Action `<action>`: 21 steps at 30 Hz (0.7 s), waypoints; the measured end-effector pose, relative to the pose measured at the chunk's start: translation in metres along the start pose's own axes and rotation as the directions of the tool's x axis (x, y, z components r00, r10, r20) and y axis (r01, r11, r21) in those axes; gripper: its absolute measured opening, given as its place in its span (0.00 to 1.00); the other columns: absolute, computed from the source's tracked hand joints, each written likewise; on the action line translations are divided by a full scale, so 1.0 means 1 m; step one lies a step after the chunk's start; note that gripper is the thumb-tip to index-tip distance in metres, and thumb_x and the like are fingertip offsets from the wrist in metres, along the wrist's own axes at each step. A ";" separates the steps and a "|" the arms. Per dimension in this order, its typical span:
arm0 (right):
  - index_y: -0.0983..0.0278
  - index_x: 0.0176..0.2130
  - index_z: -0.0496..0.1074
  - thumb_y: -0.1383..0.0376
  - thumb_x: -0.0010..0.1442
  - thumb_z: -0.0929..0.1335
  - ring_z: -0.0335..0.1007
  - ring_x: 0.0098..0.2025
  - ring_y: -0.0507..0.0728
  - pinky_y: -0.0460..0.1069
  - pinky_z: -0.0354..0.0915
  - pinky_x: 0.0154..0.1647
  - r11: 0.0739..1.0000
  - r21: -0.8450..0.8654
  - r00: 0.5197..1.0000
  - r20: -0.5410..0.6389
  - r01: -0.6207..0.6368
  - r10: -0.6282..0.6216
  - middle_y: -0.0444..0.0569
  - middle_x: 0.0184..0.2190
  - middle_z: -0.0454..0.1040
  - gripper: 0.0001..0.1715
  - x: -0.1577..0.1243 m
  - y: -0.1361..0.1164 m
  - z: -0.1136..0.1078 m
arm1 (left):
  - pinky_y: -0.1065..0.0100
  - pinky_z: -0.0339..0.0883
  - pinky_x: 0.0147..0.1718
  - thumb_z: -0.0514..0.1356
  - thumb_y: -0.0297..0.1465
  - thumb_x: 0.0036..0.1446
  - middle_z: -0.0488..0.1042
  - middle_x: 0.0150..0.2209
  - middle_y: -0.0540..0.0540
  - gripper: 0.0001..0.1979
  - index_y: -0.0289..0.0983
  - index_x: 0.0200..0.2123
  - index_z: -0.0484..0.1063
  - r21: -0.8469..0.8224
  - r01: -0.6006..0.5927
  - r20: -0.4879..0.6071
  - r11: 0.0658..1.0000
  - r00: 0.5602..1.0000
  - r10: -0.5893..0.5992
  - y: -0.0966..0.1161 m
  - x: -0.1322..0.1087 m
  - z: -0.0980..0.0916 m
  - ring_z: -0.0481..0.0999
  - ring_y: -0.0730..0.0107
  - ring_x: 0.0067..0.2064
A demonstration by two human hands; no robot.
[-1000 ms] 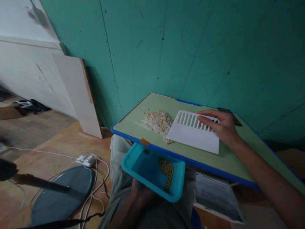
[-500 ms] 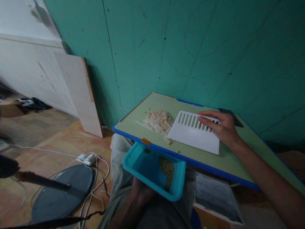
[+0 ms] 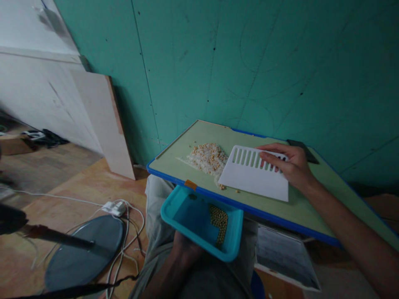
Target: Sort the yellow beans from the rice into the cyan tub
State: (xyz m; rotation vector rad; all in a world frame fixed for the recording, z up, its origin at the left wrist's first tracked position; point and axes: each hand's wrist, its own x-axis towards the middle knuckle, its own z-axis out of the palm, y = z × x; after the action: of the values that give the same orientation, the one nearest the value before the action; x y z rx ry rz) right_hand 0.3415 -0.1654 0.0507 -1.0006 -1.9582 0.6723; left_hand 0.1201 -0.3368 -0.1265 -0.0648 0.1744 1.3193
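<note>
My right hand grips a white plastic scraper by its slotted edge; fingers show through the slots. The scraper's lower left corner is close to a few loose chickpea-like beans on the table. To its left lies a pile of white grains mixed with tan beans. My left hand holds a turquoise plastic tub from below, just under the table's front edge; its fingers are mostly hidden. Inside the tub, beans lie toward the right side.
The small light-green table has a blue rim with orange tape. A dark flat object lies at its back right. A green wall stands behind. On the floor at left are a round stand base and white cables with a power strip.
The scraper and my right hand have barely shifted. One loose bean near the scraper's front edge has moved slightly right and back. My left hand and the tub look still.
</note>
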 end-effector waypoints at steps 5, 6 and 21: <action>0.56 0.42 0.83 0.52 0.57 0.75 0.67 0.22 0.53 0.49 0.61 0.20 1.000 0.002 1.000 0.031 -0.004 0.004 0.46 0.28 0.80 0.15 0.000 0.002 -0.002 | 0.50 0.52 0.69 0.51 0.52 0.65 0.63 0.70 0.41 0.34 0.39 0.66 0.67 0.040 -0.042 0.081 0.998 0.996 0.039 0.001 0.003 -0.007 0.54 0.48 0.73; 0.56 0.42 0.83 0.52 0.57 0.75 0.66 0.22 0.53 0.49 0.60 0.20 1.000 0.010 0.999 0.035 -0.007 0.007 0.46 0.27 0.80 0.15 0.000 0.002 -0.002 | 0.51 0.52 0.69 0.51 0.52 0.65 0.61 0.71 0.42 0.34 0.40 0.67 0.66 0.052 -0.048 0.102 0.997 0.994 0.043 0.001 0.003 -0.007 0.54 0.49 0.73; 0.57 0.42 0.83 0.52 0.57 0.75 0.65 0.22 0.52 0.47 0.59 0.20 1.000 -0.013 1.000 0.011 -0.012 0.012 0.46 0.27 0.80 0.16 0.001 -0.001 0.000 | 0.50 0.55 0.68 0.46 0.54 0.66 0.60 0.71 0.45 0.36 0.41 0.69 0.63 0.067 -0.027 0.164 0.997 0.986 0.016 0.000 0.002 0.004 0.52 0.49 0.74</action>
State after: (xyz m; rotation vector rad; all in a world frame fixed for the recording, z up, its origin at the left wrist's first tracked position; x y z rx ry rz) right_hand 0.3413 -0.1649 0.0517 -1.0195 -1.9697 0.6734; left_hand 0.1209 -0.3343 -0.1228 0.1041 0.0805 1.3326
